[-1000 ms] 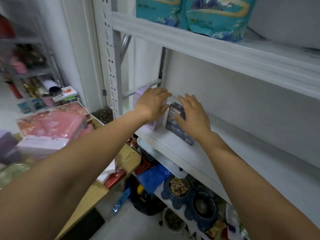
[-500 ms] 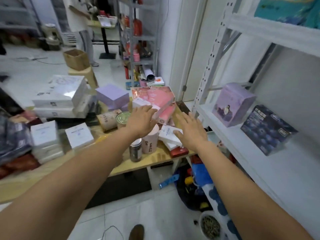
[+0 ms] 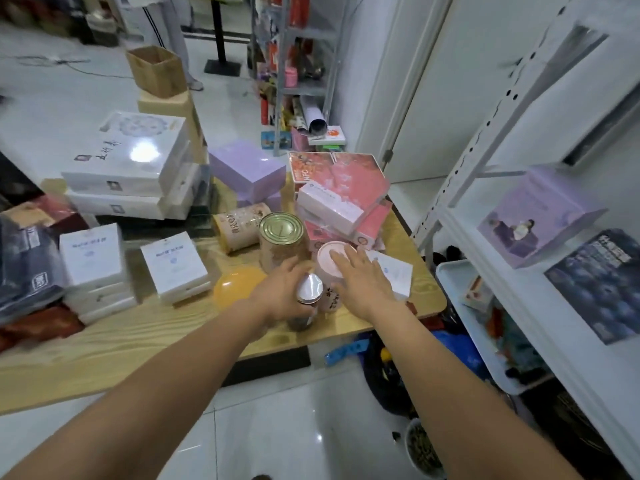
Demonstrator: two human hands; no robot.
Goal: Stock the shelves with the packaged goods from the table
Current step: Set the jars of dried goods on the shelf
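On the wooden table [image 3: 138, 337] stand packaged goods. My left hand [image 3: 282, 292] curls around a small dark jar with a silver lid [image 3: 310, 289], which stands near the table's front edge. My right hand [image 3: 363, 280] lies with spread fingers on the pink lid of a round canister [image 3: 329, 259] just right of the jar. Behind them stands a tall tin with a gold top [image 3: 281, 233]. On the white shelf [image 3: 485, 261] at right sit a purple box [image 3: 533, 220] and a dark blue box [image 3: 602, 285].
Stacks of white boxes [image 3: 131, 168], small white boxes [image 3: 173, 268], a lilac box [image 3: 247, 168], pink packets [image 3: 346, 192] and an orange ball [image 3: 235, 284] crowd the table. Below the shelf sit a pale tray [image 3: 450, 282], bags and a bowl of pellets [image 3: 422, 448].
Both hands left the boxes on the shelf and swung left and down to the table. The left hand now wraps the small jar; the right rests on the pink canister.
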